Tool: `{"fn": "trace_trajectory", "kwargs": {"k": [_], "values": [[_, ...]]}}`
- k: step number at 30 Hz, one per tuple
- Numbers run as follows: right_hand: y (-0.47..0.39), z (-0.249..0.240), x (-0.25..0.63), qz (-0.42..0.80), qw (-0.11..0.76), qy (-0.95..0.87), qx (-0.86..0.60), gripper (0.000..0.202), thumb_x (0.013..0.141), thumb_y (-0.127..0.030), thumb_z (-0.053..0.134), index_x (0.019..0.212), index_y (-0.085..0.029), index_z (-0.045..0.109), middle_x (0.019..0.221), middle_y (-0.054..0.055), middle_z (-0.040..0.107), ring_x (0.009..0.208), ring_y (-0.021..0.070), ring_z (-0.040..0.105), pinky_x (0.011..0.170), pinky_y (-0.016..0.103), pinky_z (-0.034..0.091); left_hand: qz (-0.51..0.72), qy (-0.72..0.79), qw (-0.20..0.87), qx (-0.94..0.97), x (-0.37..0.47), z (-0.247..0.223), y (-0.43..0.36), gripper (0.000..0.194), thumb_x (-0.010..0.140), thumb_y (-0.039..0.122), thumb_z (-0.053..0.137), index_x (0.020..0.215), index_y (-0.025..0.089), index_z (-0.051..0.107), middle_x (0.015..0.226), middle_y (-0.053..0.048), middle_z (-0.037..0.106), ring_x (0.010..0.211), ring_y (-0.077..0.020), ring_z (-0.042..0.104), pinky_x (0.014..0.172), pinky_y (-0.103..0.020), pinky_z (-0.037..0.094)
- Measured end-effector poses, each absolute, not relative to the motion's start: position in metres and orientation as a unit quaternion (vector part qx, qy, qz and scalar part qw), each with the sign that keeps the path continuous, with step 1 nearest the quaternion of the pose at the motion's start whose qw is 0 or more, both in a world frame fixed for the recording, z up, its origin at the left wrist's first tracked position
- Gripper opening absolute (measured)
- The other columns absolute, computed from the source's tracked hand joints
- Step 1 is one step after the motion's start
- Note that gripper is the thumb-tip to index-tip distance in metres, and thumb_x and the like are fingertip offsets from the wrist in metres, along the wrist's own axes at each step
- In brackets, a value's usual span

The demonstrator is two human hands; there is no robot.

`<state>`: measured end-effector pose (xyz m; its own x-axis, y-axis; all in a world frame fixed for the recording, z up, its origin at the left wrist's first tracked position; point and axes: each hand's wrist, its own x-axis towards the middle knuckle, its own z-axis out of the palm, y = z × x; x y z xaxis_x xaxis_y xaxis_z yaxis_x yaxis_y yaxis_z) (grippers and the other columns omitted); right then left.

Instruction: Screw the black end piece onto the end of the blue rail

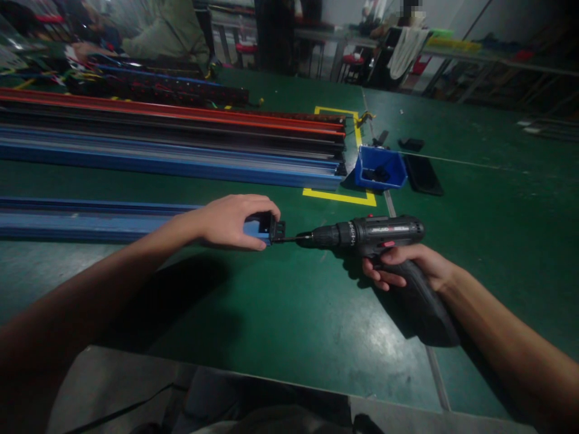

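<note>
My left hand [235, 222] is wrapped round the right end of a long blue metal profile [104, 224], thumb in front and fingers behind. A black end cap [277, 230] sits at that end, partly covered by my fingertips. My right hand [407, 265] grips a black cordless drill [384, 232] by its handle, which points left. The drill's bit [292, 239] reaches the lower part of the end cap; whether a screw is between them is too small to tell.
Behind lie more blue profiles [181, 160] and a red-orange one [181, 111]. A blue bin [382, 172] with black parts stands by yellow tape [339, 197], beside a black phone-like slab [424, 173]. Another person's sleeve [167, 36] shows at the back left.
</note>
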<state>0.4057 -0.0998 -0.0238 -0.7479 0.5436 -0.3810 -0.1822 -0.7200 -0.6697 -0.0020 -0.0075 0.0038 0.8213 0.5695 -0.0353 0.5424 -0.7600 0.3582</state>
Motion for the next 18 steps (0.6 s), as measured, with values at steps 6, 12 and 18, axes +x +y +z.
{"fn": "trace_trajectory", "kwargs": {"k": [6,12,18], "values": [[-0.0996,-0.0225,0.4059,0.870,0.200,-0.336,-0.300,0.023,0.092,-0.022,0.069,0.104,-0.004,0.077,0.090,0.010,0.075,0.055,0.0065,0.061,0.072,0.024,0.061,0.037,0.297,0.179,0.937,-0.0012,0.0048,-0.0079,0.054,0.083,0.052,0.074,0.129,0.026,0.062,0.129,-0.005,0.067,0.114,-0.0246,0.066,0.097,-0.032,0.047],[-0.0997,-0.0244,0.4073,0.870,0.197,-0.335,-0.304,0.023,0.091,-0.023,0.071,0.103,-0.004,0.077,0.088,0.010,0.074,0.054,0.0063,0.060,0.071,0.023,0.061,0.034,0.298,0.179,0.937,-0.0010,0.0055,-0.0086,0.054,0.084,0.051,0.074,0.130,0.025,0.062,0.130,-0.006,0.067,0.115,-0.0246,0.066,0.097,-0.032,0.046],[-0.1005,-0.0254,0.4076,0.868,0.204,-0.338,-0.300,0.021,0.092,-0.022,0.069,0.101,-0.005,0.076,0.087,0.009,0.072,0.053,0.0064,0.058,0.071,0.025,0.061,0.036,0.299,0.174,0.938,-0.0017,0.0046,-0.0084,0.053,0.085,0.052,0.073,0.129,0.026,0.062,0.129,-0.005,0.067,0.114,-0.0239,0.066,0.096,-0.031,0.047]]}}
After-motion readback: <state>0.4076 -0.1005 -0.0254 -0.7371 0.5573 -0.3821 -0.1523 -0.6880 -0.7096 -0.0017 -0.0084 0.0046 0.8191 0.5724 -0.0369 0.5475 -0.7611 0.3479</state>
